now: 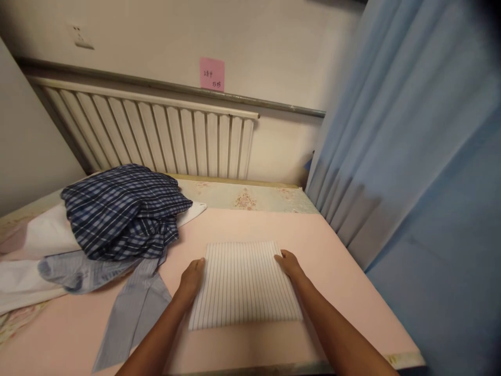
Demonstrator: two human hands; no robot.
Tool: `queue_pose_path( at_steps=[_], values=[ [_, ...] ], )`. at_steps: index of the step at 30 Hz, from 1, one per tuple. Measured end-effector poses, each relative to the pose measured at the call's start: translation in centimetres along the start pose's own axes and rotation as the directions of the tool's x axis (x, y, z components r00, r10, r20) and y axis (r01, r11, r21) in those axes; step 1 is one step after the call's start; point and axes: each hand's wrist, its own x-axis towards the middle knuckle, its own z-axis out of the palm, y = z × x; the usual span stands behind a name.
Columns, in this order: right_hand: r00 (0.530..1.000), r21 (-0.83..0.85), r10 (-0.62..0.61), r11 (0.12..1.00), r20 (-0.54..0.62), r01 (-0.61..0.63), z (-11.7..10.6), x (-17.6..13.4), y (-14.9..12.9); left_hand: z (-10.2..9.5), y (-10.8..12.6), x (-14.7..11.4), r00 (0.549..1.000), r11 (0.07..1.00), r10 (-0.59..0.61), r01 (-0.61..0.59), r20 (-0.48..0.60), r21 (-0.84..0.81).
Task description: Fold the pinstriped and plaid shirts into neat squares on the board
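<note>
White rectangular cloth with thin dark stripes (245,284) is held level between both hands near the front edge of the pink-sheeted bed (332,240). Its left edge is pinched by the left hand (191,278), its right edge, near the far corner, by the right hand (290,262). Both forearms (329,316) are extended forward. Whether the cloth is lifted cannot be told.

- Most fingertips of the left hand (191,280) and right hand (290,263) are hidden at the sides of the striped cloth (242,284).
- Toward the far left corner of the bed (352,303), the plaid cloth (125,209) hides part of the grey garment (135,313).
- White fabric (23,284) leaves view leftward.
- Pink note (212,74): writing too small to read.
- Blue curtain (391,130): top cut off.
</note>
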Motion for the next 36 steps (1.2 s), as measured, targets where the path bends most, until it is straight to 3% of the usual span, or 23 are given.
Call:
queue_pose_path(
  at_steps=[3,5,8,12,15,19,22,25,27,29,32,36],
  values=[
    [0.999,0.029,0.006,1.0,0.039,-0.007,-0.2,-1.5,0.3,0.1,0.7,-2.3,0.998,0.999,0.032,-0.03,-0.051,0.028],
    [0.999,0.041,0.004,0.999,0.055,-0.006,-0.3,-2.7,0.5,0.9,1.9,-4.3,0.986,0.99,0.128,-0.12,-0.111,0.081],
    [0.998,0.04,-0.006,0.999,0.055,0.004,-0.5,-4.5,0.6,3.4,4.3,-7.1,0.895,0.886,0.429,-0.391,-0.124,0.248],
    [0.999,-0.002,-0.013,1.0,0.033,0.013,-0.6,-6.2,0.6,7.3,6.4,-9.4,0.798,0.755,0.603,-0.567,-0.007,0.328],
    [1.0,-0.044,-0.021,0.999,0.023,0.022,-0.9,-7.3,0.7,9.0,6.4,-9.8,0.778,0.711,0.626,-0.599,0.056,0.368],
    [1.0,-0.112,-0.019,0.994,0.005,0.019,-1.4,-9.2,0.8,9.8,5.6,-9.7,0.76,0.686,0.649,-0.604,0.033,0.405],
    [0.984,-0.233,-0.126,0.968,-0.125,0.094,-0.5,-10.8,0.1,9.9,5.4,-9.6,0.748,0.675,0.663,-0.609,0.019,0.417],
    [0.865,-0.44,-0.451,0.837,-0.219,0.325,2.3,-12.0,-1.8,10.0,5.5,-9.7,0.753,0.675,0.658,-0.599,0.018,0.431],
    [0.781,-0.497,-0.604,0.733,-0.159,0.465,4.7,-12.4,-3.4,9.9,5.6,-9.7,0.761,0.673,0.648,-0.595,0.038,0.438],
    [0.731,-0.493,-0.68,0.657,-0.058,0.571,6.7,-12.7,-4.6,9.8,5.6,-9.7,0.762,0.665,0.643,-0.603,0.071,0.441],
    [0.743,-0.468,-0.669,0.65,0.024,0.599,8.3,-12.8,-5.1,9.6,5.5,-9.6,0.754,0.653,0.65,-0.619,0.096,0.436],
    [0.804,-0.498,-0.594,0.695,0.009,0.519,7.7,-12.3,-3.6,9.5,5.1,-9.4,0.734,0.651,0.676,-0.635,0.062,0.415]
  ],
)
